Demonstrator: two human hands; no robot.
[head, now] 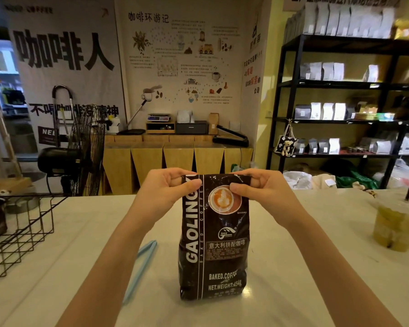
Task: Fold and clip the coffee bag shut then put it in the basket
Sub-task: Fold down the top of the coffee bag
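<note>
**A:** Pinching the top edge at both corners, that's what we have: left hand (pixel 165 190) on one corner of the coffee bag (pixel 214 237), right hand (pixel 262 188) on the other, thumbs on the printed face, fingers curled behind.

**B:** And the bag stands upright on the white surface (pixel 305 267), right in front of the person. Why upright?

**A:** My guess is that the beans settle low that way, leaving the top slack and flat enough to crease. Each grip is narrow, closed on the bag's top edge, and holding both corners should keep the fold line level.

**B:** Folded over yet, the top?

**A:** Hard to call. It looks flattened and perhaps turned once, but I can't say how many folds are in.

**B:** Where's the clip?

**A:** Pale blue clip (pixel 139 267) lying on the surface just left of the bag, partly hidden behind the left forearm. Untouched, nothing on the bag yet. Handy spot, I'd say: one hand can drop to it while the other pins the fold.

**B:** And the basket?

**A:** Black wire basket (pixel 21 232) well to the left of the bag, at the surface's edge. Over to the right of the bag, well apart, an iced drink (pixel 397 223) with a straw, one to steer clear of.

**B:** So early days?

**A:** Folding stage, I'd judge. Clipping and basket both to come.
</note>
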